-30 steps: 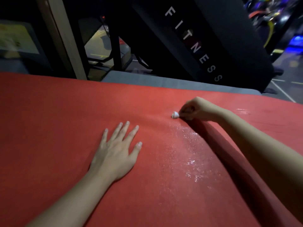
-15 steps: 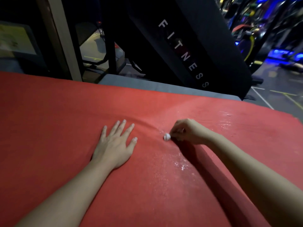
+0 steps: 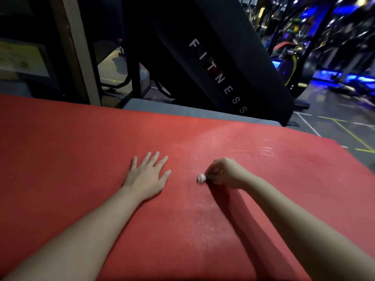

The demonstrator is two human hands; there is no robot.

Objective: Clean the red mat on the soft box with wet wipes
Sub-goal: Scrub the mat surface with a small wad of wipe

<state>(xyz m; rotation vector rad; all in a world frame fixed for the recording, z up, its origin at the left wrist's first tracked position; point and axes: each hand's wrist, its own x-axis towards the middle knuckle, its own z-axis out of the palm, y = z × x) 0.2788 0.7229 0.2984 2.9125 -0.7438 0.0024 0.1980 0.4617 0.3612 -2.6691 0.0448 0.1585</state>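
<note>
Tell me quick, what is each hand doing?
Left hand: open, flat on the red foam mat.
Right hand: closed, pinching a small balled white wet wipe.

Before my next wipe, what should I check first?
1. Wet wipe pinched in right hand: ok.
2. Wipe touching the red mat: ok.
3. Left hand flat on the mat, clear of the wipe: ok.
4. Whole mat wiped: not ok; the wet sheen shows only on the right side.
5. Wipe clean enough to keep using: cannot tell, too small.
</note>
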